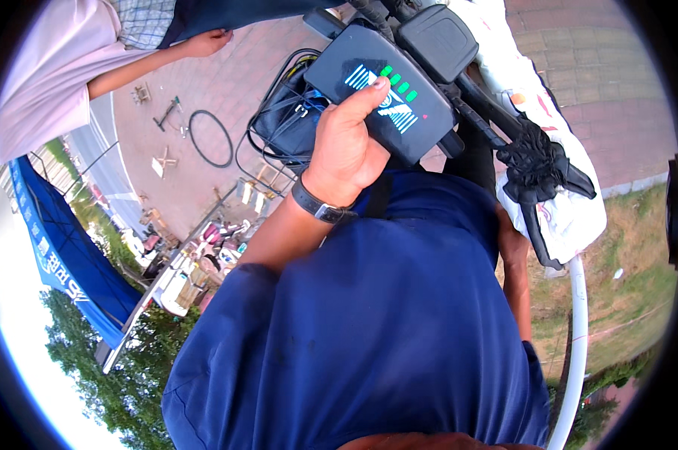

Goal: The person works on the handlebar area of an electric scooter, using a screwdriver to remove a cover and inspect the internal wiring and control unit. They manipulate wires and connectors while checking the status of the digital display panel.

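Head view, one item at hand: black flat case [421, 124], upper centre of the frame, its face showing four green bars, one small red light and white striped patterning. Left hand [348, 146], one, upper centre: thumb laid flat across the face of the case, other fingers mostly out of sight at its lower-left edge — closed in a grip on it. Wrist strap [320, 204], one, black, buckled. Right hand [508, 236], one, right of centre: largely hidden behind the blue shirt [384, 300]; state of its fingers could not be told.

Surroundings, same view: one second dark case [438, 43], rounded, top centre; one black bag [285, 124] with loose cables, left of the first case; one white cover [581, 217], upper right, bearing one black cloth bunch [537, 161]; one black ring [192, 137] on the paving, upper left; one white pole [579, 330], lower right; one blue canopy [91, 270], left; one co-worker's hand [208, 43], top left.
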`<act>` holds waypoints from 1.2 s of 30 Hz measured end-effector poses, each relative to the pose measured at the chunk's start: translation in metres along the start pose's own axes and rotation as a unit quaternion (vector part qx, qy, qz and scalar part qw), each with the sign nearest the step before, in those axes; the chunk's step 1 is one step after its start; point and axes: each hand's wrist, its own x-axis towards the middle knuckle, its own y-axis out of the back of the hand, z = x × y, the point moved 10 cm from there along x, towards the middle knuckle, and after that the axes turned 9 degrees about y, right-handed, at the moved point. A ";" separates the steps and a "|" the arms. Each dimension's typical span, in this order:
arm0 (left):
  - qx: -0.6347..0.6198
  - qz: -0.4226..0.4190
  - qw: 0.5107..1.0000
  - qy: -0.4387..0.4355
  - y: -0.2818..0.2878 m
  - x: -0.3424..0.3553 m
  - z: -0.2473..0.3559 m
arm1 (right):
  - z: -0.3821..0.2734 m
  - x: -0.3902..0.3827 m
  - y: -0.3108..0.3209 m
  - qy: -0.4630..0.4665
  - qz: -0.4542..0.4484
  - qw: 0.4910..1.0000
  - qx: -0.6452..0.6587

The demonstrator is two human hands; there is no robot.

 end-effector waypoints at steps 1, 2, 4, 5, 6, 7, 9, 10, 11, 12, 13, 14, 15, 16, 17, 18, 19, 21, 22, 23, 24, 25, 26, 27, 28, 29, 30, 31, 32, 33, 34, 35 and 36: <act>-0.002 -0.009 1.000 -0.006 -0.004 -0.001 0.000 | 0.036 -0.015 0.003 -0.018 0.014 0.999 0.031; -0.005 -0.020 1.000 -0.009 -0.007 -0.001 0.002 | 0.074 -0.030 0.009 -0.038 0.029 0.997 0.059; -0.014 -0.014 1.000 -0.018 -0.002 0.000 0.000 | 0.125 -0.038 0.042 -0.084 0.078 0.979 0.166; -0.023 -0.009 0.999 -0.021 0.002 0.002 -0.001 | 0.147 -0.038 0.062 -0.112 0.115 0.957 0.240; -0.029 -0.005 0.999 -0.026 0.003 0.002 0.000 | 0.165 -0.035 0.080 -0.137 0.152 0.927 0.314; -0.027 -0.004 0.999 -0.034 0.000 0.000 0.001 | 0.180 -0.027 0.094 -0.161 0.185 0.888 0.388; -0.021 0.001 0.998 -0.054 0.000 -0.001 0.003 | 0.169 0.008 0.138 -0.200 0.172 0.919 0.293; -0.017 0.005 0.998 -0.061 0.002 -0.001 0.003 | 0.136 0.032 0.158 -0.204 0.173 0.917 0.295; -0.020 0.009 0.997 -0.071 0.005 -0.001 0.004 | 0.103 0.054 0.171 -0.209 0.177 0.915 0.297; -0.017 0.015 0.997 -0.077 0.008 -0.001 0.005 | 0.080 0.071 0.182 -0.216 0.180 0.913 0.297; -0.014 0.018 0.996 -0.084 0.009 0.000 0.007 | 0.068 0.088 0.189 -0.196 0.181 0.906 0.330; -0.011 0.023 0.995 -0.096 0.009 -0.002 0.008 | 0.055 0.106 0.195 -0.174 0.177 0.897 0.365; -0.017 0.039 0.993 -0.110 0.012 -0.006 0.008 | 0.023 0.124 0.200 -0.125 0.141 0.915 0.356; -0.012 0.045 0.991 -0.122 0.011 -0.008 0.009 | -0.003 0.136 0.200 -0.095 0.097 0.920 0.368; -0.007 0.053 0.990 -0.134 0.011 -0.009 0.009 | -0.027 0.147 0.197 -0.066 0.052 0.922 0.378; -0.001 0.059 0.988 -0.145 0.013 -0.010 0.011 | -0.053 0.154 0.192 -0.036 0.009 0.921 0.387; -0.005 0.054 0.988 -0.145 0.013 -0.010 0.011 | -0.082 0.159 0.185 0.008 -0.045 0.928 0.369; -0.004 0.043 0.987 -0.153 0.010 -0.010 0.010 | -0.134 0.158 0.169 0.094 -0.148 0.927 0.331; -0.007 0.040 0.987 -0.156 0.011 -0.011 0.009 | -0.152 0.158 0.166 0.128 -0.167 0.936 0.282; 0.001 0.025 0.988 -0.154 0.010 -0.012 0.008 | -0.167 0.158 0.161 0.162 -0.185 0.941 0.233; 0.012 0.037 0.986 -0.162 0.016 -0.012 0.007 | -0.181 0.158 0.158 0.198 -0.201 0.942 0.183; 0.023 0.049 0.984 -0.170 0.021 -0.012 0.006 | -0.182 0.160 0.155 0.183 -0.213 0.946 0.162; 0.036 0.060 0.982 -0.176 0.025 -0.012 0.006 | -0.185 0.161 0.153 0.192 -0.216 0.941 0.175; 0.028 0.062 0.982 -0.175 0.026 -0.011 0.003 | -0.187 0.161 0.151 0.200 -0.219 0.937 0.187; 0.017 0.064 0.982 -0.178 0.027 -0.012 0.002 | -0.188 0.162 0.149 0.207 -0.222 0.932 0.199; 0.006 0.067 0.981 -0.179 0.027 -0.012 0.002 | -0.190 0.161 0.146 0.211 -0.229 0.927 0.209; -0.005 0.065 0.981 -0.182 0.027 -0.012 0.002 | -0.192 0.159 0.147 0.217 -0.233 0.923 0.217; -0.009 0.058 0.981 -0.183 0.026 -0.011 0.002 | -0.193 0.157 0.147 0.223 -0.237 0.919 0.224; -0.014 0.052 0.981 -0.184 0.026 -0.012 0.002 | -0.196 0.154 0.146 0.236 -0.238 0.917 0.218; -0.015 0.047 0.982 -0.184 0.025 -0.011 0.003 | -0.198 0.152 0.145 0.248 -0.238 0.914 0.214; -0.015 0.044 0.982 -0.183 0.024 -0.010 0.002 | -0.198 0.151 0.144 0.260 -0.238 0.912 0.210; -0.015 0.041 0.982 -0.181 0.023 -0.010 0.002 | -0.201 0.150 0.144 0.289 -0.245 0.908 0.181; -0.017 0.038 0.983 -0.181 0.023 -0.011 0.002 | -0.202 0.151 0.143 0.284 -0.245 0.910 0.179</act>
